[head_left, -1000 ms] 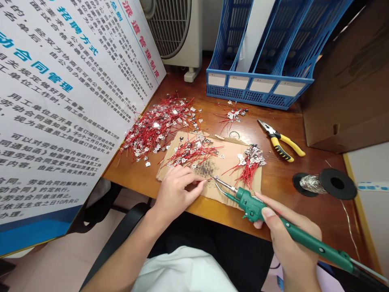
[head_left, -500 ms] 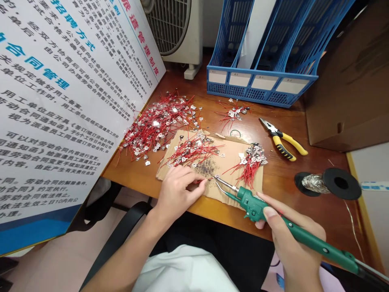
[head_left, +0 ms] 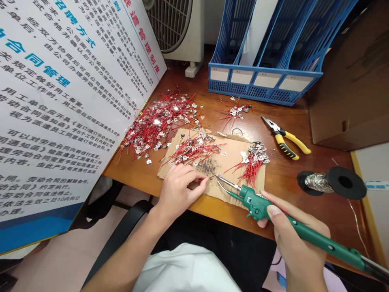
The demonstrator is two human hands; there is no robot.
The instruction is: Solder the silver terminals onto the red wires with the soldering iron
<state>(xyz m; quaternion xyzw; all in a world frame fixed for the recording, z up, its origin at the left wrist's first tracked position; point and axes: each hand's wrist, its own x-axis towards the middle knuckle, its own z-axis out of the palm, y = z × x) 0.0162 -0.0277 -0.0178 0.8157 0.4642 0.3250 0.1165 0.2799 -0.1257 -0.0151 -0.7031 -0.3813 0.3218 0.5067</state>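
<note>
My right hand is wrapped round a green soldering iron with a solder feed tube beside its tip. The tip points left, over the scorched part of a cardboard sheet. My left hand pinches a short red wire between thumb and forefinger. The wire's far end meets the iron's tip, near a small metal tab. On the cardboard lie a loose pile of red wires with metal tabs and a neater bundle of them at the right.
A large heap of tabbed red wires lies at the left, a smaller cluster at the back. Yellow-black pliers and a solder spool stand at the right. Behind are a blue file rack and a printed board.
The view has shifted slightly. Both hands keep their hold, and the iron's tip stays at the end of the red wire.
</note>
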